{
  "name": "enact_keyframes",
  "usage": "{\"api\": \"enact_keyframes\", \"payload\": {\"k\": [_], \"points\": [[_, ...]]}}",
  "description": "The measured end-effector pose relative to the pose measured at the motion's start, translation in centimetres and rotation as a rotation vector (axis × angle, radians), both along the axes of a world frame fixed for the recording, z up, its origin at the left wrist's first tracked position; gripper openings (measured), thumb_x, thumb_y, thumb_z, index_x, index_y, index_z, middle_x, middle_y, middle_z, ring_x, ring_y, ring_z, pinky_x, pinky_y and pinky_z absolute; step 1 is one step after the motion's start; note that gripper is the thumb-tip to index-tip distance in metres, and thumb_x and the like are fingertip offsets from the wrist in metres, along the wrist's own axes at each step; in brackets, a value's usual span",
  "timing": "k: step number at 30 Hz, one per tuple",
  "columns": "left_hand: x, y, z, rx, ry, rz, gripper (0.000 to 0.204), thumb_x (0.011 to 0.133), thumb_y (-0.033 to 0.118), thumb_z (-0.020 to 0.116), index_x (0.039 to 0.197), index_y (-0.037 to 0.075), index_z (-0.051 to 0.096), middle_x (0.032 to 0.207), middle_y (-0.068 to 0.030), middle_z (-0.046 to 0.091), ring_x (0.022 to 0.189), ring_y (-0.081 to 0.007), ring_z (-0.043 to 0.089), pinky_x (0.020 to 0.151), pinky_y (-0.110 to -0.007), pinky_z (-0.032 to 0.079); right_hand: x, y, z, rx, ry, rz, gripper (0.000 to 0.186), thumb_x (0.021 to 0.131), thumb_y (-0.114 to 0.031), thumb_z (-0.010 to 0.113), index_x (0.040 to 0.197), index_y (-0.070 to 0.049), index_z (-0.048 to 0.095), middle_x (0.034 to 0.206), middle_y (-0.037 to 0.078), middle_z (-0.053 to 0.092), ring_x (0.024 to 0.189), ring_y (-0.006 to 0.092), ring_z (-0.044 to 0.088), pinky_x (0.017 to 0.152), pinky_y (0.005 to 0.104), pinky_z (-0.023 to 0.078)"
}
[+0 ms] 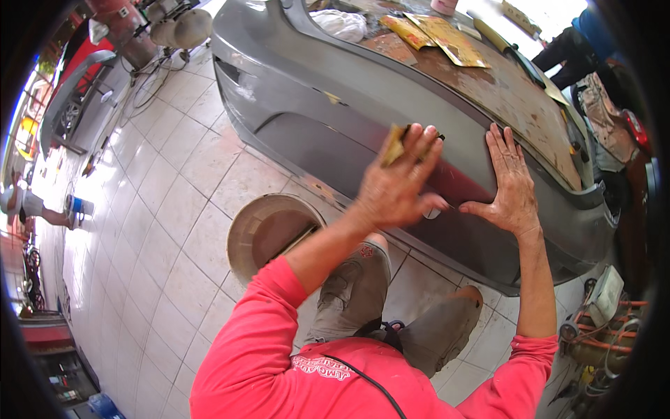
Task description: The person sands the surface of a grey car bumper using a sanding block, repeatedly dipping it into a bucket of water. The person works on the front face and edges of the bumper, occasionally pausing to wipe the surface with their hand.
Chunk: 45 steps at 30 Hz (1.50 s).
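A grey car bumper (307, 133) lies along the near edge of the table (534, 129), its lower side reaching out over the tiled floor (167, 188). Both hands are at its middle stretch, side by side and apart.

The left hand (401, 185) has a yellow-brown sheet (393, 148) under it, sticking out past the index finger. Its fingers are held out fairly straight and close together, with the thumb stretched toward the other hand — whether they grip the sheet or only press it, I cannot tell. The right hand (513, 188) lies flat against the bumper near its upper edge, fingers extended and slightly spread, thumb pointing out toward the left one. Between the two shows a dull reddish patch (457, 180) on the grey surface.

On the table, a flat golden-yellow packet (450, 42) lies toward the far edge, and a white plastic bag (338, 26) sits nearer the left end. Down on the floor, left of the person's knees, stands a round bucket (239, 241) with murky liquid inside — the left forearm passes over part of its rim. Beyond the table's far right corner stands a person in blue (597, 35).
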<state>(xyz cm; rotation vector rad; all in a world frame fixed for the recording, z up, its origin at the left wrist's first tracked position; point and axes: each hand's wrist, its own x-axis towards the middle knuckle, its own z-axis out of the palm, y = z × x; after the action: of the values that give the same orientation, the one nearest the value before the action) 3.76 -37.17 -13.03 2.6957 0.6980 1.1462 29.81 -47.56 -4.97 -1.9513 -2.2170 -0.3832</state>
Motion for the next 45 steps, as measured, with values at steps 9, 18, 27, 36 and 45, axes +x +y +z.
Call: {"api": "enact_keyframes", "payload": {"k": [9, 18, 27, 36, 45], "points": [[-4.9, 6.4, 0.5, 0.074, 0.016, 0.241, 0.094, 0.102, 0.061, 0.062, 0.166, -0.002, 0.033, 0.171, -0.0274, 0.036, 0.161, -0.0471, 0.028, 0.129, -0.053, 0.03, 0.4, -0.8, 0.0, 0.01, -0.007, -0.06, 0.144, 0.058, -0.087, 0.079, 0.17, -0.01, 0.032, 0.178, 0.007, 0.03, 0.165, 0.0302, 0.023, 0.134, 0.053, 0.025], [-8.2, 11.0, 0.8, -0.069, -0.044, 0.269, 0.092, 0.105, 0.059, 0.059, 0.166, -0.005, 0.032, 0.171, -0.0305, 0.032, 0.161, -0.0497, 0.024, 0.128, -0.059, 0.026, 0.4, -0.8, 0.0, -0.006, -0.009, -0.085, 0.143, 0.059, -0.086, 0.081, 0.17, -0.01, 0.031, 0.178, 0.004, 0.029, 0.166, 0.0276, 0.021, 0.136, 0.0487, 0.024], [-6.8, 7.4, 1.2, -0.069, 0.069, 0.292, 0.096, 0.103, 0.052, 0.065, 0.168, -0.006, 0.024, 0.172, -0.0316, 0.031, 0.163, -0.0479, 0.022, 0.13, -0.053, 0.024, 0.2, -1.3, -0.8, -0.009, 0.018, -0.059, 0.142, 0.062, -0.084, 0.082, 0.169, -0.006, 0.032, 0.178, 0.011, 0.028, 0.166, 0.0311, 0.021, 0.135, 0.0503, 0.024], [-4.8, 7.3, 0.0, -0.022, -0.044, 0.373, 0.088, 0.104, 0.046, 0.066, 0.17, 0.002, 0.029, 0.172, -0.0241, 0.036, 0.163, -0.0421, 0.025, 0.131, -0.051, 0.025, 1.0, -1.0, -0.6, 0.015, 0.013, -0.004, 0.138, 0.069, -0.088, 0.075, 0.167, 0.0, 0.034, 0.176, 0.018, 0.029, 0.165, 0.0382, 0.021, 0.133, 0.054, 0.024], [-5.5, 9.3, -0.1, 0.006, -0.025, 0.46, 0.08, 0.111, 0.047, 0.056, 0.17, 0.002, 0.027, 0.172, -0.0255, 0.036, 0.163, -0.0438, 0.025, 0.131, -0.051, 0.025, 0.7, -1.4, -0.6, 0.004, 0.057, -0.017, 0.136, 0.068, -0.081, 0.082, 0.167, -0.001, 0.034, 0.177, 0.015, 0.028, 0.166, 0.0352, 0.018, 0.135, 0.0512, 0.021]]}}
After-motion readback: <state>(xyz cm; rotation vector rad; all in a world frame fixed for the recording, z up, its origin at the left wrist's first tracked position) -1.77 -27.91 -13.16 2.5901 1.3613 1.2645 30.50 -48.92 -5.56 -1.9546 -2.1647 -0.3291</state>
